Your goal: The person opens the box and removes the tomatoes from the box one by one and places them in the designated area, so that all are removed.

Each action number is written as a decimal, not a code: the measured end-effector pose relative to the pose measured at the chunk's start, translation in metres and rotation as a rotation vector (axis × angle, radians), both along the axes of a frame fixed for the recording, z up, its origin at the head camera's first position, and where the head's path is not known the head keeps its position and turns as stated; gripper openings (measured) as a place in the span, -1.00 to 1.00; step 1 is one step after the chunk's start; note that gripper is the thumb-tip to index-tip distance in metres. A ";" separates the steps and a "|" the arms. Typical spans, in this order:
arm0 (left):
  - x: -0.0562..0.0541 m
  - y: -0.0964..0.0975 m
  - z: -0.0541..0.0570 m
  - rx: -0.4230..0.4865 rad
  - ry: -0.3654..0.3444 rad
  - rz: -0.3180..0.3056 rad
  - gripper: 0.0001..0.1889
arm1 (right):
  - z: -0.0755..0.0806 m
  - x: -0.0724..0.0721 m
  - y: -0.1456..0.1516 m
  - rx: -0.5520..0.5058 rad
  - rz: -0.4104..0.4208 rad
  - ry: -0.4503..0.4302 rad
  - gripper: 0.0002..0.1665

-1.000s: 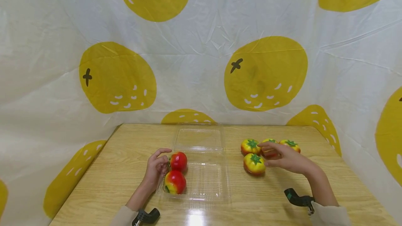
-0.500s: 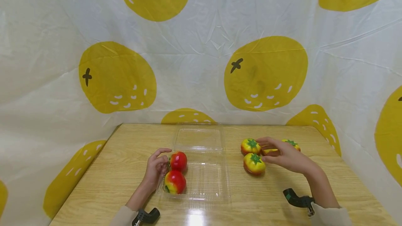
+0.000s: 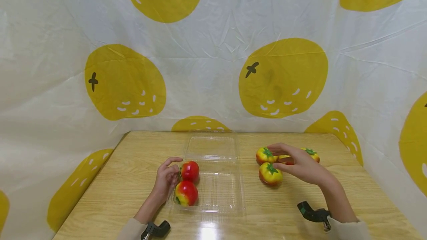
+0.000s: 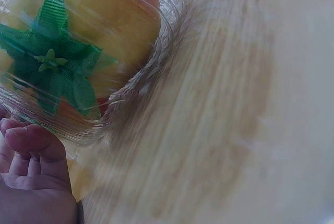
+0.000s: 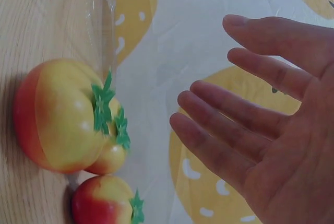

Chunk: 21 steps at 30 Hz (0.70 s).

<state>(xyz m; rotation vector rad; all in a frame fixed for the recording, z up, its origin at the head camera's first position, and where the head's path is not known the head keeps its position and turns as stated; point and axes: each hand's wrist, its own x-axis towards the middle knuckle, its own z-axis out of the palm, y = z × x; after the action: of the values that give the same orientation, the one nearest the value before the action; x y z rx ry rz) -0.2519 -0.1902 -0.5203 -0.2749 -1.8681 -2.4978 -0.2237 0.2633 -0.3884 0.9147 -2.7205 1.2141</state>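
Note:
A clear plastic clamshell box [image 3: 218, 195] lies unfolded on the table, its lid [image 3: 211, 147] toward the back. Two red-and-yellow toy tomatoes sit along its left side, a rear one [image 3: 190, 170] and a front one [image 3: 186, 193]. My left hand [image 3: 163, 180] holds the box's left rim, thumb and curled fingers [image 4: 31, 143] at the plastic. Over a group of several toy tomatoes at right hovers my right hand [image 3: 300, 164], fingers loosely spread and holding nothing. Nearest it are a front tomato [image 3: 270, 174] and a back-left tomato [image 3: 265, 156]; another behind the fingers is partly hidden.
The far-right tomato [image 3: 312, 153] lies behind my right hand. Pale cloth [image 3: 207, 84] printed with big yellow fruit hangs behind and beside the wooden table [image 3: 133, 158]. Black camera mounts [image 3: 313, 212] sit on both wrists.
My right hand has shifted slightly to the left and back above the tomatoes, covering more of the middle one. My left hand and the box's contents have stayed in place.

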 end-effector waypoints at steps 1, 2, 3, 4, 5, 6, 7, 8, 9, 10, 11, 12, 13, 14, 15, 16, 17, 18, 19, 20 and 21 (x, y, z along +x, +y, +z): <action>0.000 0.000 0.000 -0.004 -0.002 0.001 -0.68 | 0.000 0.000 -0.001 0.000 0.000 0.005 -0.45; 0.000 0.000 0.000 -0.005 -0.003 0.003 -0.68 | 0.001 0.001 -0.002 -0.001 -0.001 0.011 -0.46; 0.000 0.000 0.000 -0.005 -0.004 0.003 -0.69 | 0.001 0.001 -0.004 -0.001 -0.003 0.017 -0.46; 0.000 0.000 0.000 -0.007 -0.003 0.003 -0.69 | 0.001 0.002 -0.005 -0.005 -0.004 0.023 -0.47; 0.000 0.000 0.000 -0.005 -0.003 0.001 -0.70 | 0.001 0.003 -0.006 -0.006 -0.002 0.028 -0.47; 0.000 0.000 0.000 -0.003 -0.001 0.000 -0.70 | 0.001 0.003 -0.008 -0.009 -0.003 0.032 -0.48; 0.000 0.000 0.000 0.000 0.001 -0.002 -0.70 | 0.002 0.004 -0.009 -0.010 -0.001 0.039 -0.48; 0.000 0.000 0.000 0.001 0.008 -0.007 -0.70 | 0.002 0.005 -0.011 -0.012 -0.003 0.047 -0.48; 0.001 0.000 0.000 0.002 0.011 -0.011 -0.70 | 0.002 0.005 -0.012 -0.012 -0.004 0.055 -0.48; 0.001 0.000 0.000 0.002 0.017 -0.014 -0.71 | 0.003 0.006 -0.014 -0.012 0.001 0.065 -0.48; 0.001 0.000 0.000 0.003 0.016 -0.015 -0.70 | 0.004 0.006 -0.016 -0.012 0.007 0.073 -0.48; 0.001 0.001 0.000 0.004 0.017 -0.011 -0.71 | 0.005 0.006 -0.018 -0.014 0.012 0.078 -0.47; 0.001 0.001 0.000 0.003 0.017 -0.008 -0.71 | 0.006 0.007 -0.020 -0.014 0.017 0.084 -0.47; 0.000 0.001 0.001 0.000 0.016 -0.002 -0.71 | 0.007 0.007 -0.022 -0.015 0.020 0.086 -0.47; 0.000 0.001 0.001 0.000 0.011 0.004 -0.71 | 0.007 0.007 -0.023 -0.017 0.029 0.086 -0.46; 0.000 0.001 0.001 -0.001 0.009 0.009 -0.71 | 0.008 0.006 -0.025 -0.021 0.035 0.077 -0.46; 0.000 0.002 0.001 -0.003 0.004 0.013 -0.71 | 0.008 0.006 -0.027 -0.027 0.039 0.067 -0.46; 0.000 0.002 0.001 -0.003 0.002 0.016 -0.70 | 0.008 0.006 -0.029 -0.032 0.040 0.056 -0.46; 0.001 0.002 0.001 -0.005 0.003 0.017 -0.70 | 0.008 0.006 -0.031 -0.033 0.043 0.046 -0.46; 0.001 0.001 0.001 -0.007 0.002 0.018 -0.70 | 0.009 0.005 -0.034 -0.033 0.047 0.037 -0.46; 0.001 0.001 0.001 -0.008 0.001 0.017 -0.70 | 0.009 0.005 -0.036 -0.033 0.049 0.032 -0.46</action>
<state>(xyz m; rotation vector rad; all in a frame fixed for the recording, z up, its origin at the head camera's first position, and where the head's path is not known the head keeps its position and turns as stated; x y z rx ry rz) -0.2508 -0.1892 -0.5198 -0.2592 -1.8723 -2.4789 -0.2190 0.2271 -0.3791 0.9940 -2.6608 1.2377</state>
